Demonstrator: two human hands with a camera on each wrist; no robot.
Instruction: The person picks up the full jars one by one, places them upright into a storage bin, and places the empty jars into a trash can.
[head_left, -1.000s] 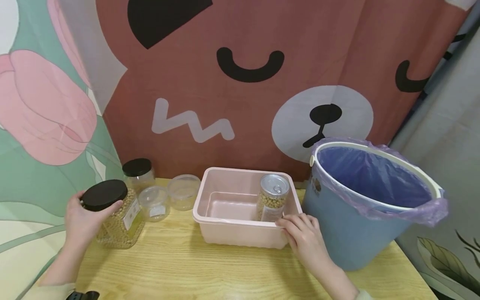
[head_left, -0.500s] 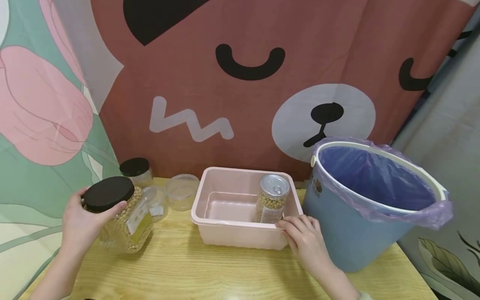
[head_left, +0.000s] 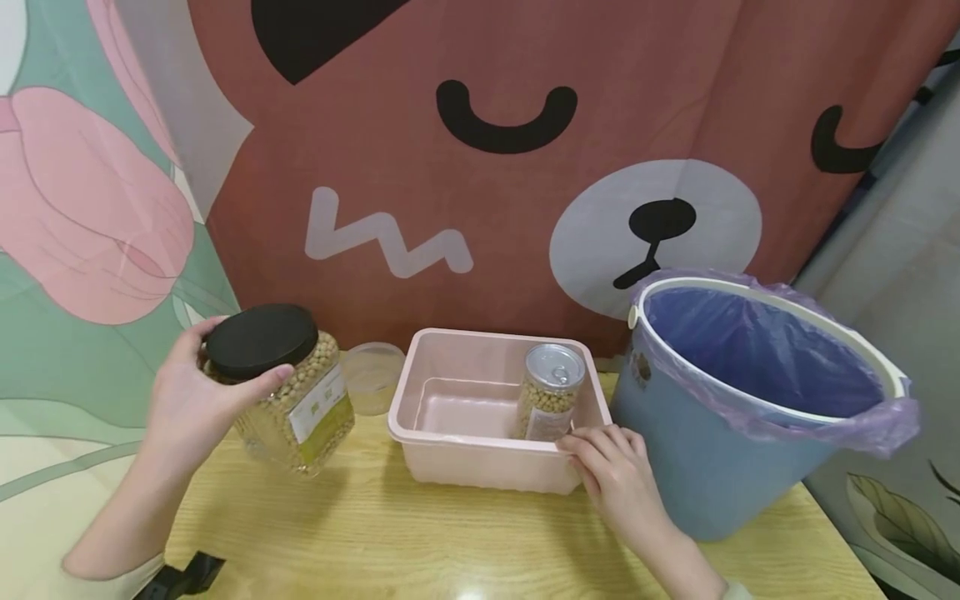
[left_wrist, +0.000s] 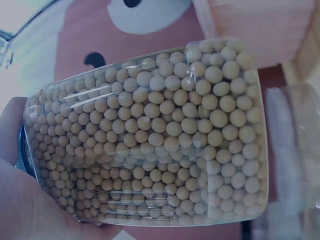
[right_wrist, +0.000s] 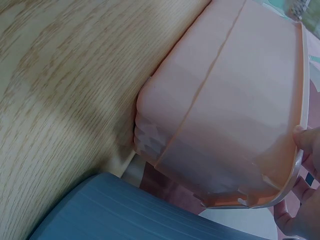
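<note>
The left hand (head_left: 187, 400) grips a clear jar of soybeans (head_left: 288, 392) just below its black lid (head_left: 261, 340), fingers curled around it; the jar is tilted and held above the counter (head_left: 375, 542). The right hand (head_left: 611, 475) holds the near right corner of the pink tub (head_left: 480, 462), fingers pinching its rim. A sealed can (head_left: 550, 392) stands inside the tub. A blue lined bin (head_left: 750, 400) sits just beside it.

A brown cartoon-bear curtain (head_left: 525, 167) is hanging behind the light wooden table (head_left: 450, 542), a green cloth with a pink tulip (head_left: 82, 217) is draping the left side, and grey fabric (head_left: 900, 250) is hanging at right
</note>
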